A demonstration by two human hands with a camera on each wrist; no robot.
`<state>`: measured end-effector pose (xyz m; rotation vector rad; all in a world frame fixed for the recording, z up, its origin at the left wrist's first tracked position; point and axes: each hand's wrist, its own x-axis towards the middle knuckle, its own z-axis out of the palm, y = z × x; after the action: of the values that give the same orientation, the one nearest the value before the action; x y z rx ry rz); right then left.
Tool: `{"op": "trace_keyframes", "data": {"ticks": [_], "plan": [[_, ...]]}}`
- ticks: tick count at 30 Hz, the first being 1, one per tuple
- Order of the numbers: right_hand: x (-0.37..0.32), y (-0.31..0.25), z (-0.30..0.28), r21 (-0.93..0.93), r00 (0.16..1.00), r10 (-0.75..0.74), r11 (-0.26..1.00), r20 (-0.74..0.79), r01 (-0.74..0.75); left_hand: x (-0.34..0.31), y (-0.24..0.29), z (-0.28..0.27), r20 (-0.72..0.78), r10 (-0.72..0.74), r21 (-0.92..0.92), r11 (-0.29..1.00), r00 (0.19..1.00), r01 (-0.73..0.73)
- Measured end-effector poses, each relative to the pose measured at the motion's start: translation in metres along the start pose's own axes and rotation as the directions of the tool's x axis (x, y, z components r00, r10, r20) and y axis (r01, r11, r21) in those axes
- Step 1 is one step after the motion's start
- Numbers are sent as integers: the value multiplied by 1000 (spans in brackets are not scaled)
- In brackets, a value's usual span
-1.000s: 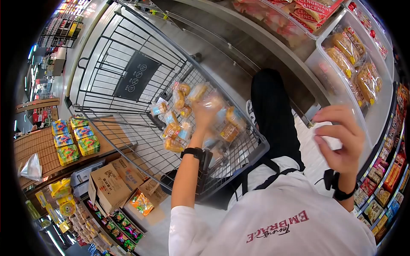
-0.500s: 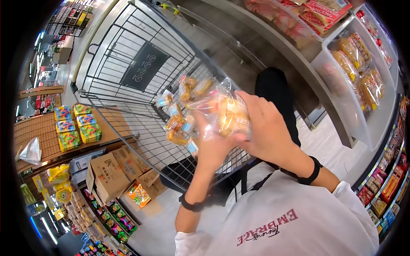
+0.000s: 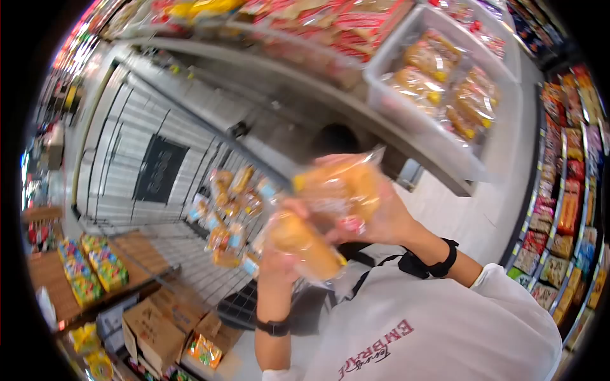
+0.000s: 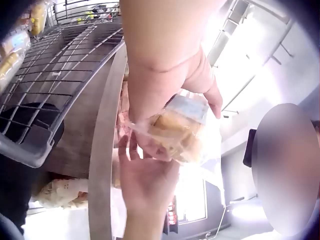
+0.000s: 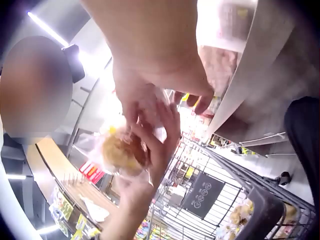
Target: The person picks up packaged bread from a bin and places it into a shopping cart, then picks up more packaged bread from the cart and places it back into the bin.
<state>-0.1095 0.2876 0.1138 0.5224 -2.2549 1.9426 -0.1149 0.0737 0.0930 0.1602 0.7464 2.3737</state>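
Both hands hold one clear plastic pack of golden bread buns (image 3: pixel 330 209) up close in front of the head camera, above the near end of the wire shopping cart (image 3: pixel 159 216). My left hand (image 3: pixel 279 254) grips the pack's lower end from below. My right hand (image 3: pixel 375 219) curls round its upper right side. The left wrist view shows the left hand (image 4: pixel 200 85) pinching the pack (image 4: pixel 180 132), with the right hand's palm (image 4: pixel 145 175) under it. In the right wrist view the right hand (image 5: pixel 137 112) meets the left hand (image 5: pixel 160 145) around the pack (image 5: pixel 122 152).
Several more bread packs (image 3: pixel 229 209) lie in the cart. A white shelf bin of similar bread packs (image 3: pixel 445 76) stands ahead on the right, with red packets beside it. Snack shelves (image 3: pixel 565 190) line the right side. Cardboard boxes (image 3: pixel 152 324) sit on the floor at the lower left.
One second ago the left hand was down among the packs in the cart and the right hand was free. Both hands then took a pack and lifted it toward the head.
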Motion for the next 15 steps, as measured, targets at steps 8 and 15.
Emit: {"op": "trace_keyframes", "data": {"ticks": [8,15], "plan": [[-11,-45,-58,302,967,223,937,-124,-177,17,2,24,-24,-30,275,961,999,35],[-21,-40,-38,773,644,563,630,-517,70,19,-12,68,137,152,861,470,979,-193]]}}
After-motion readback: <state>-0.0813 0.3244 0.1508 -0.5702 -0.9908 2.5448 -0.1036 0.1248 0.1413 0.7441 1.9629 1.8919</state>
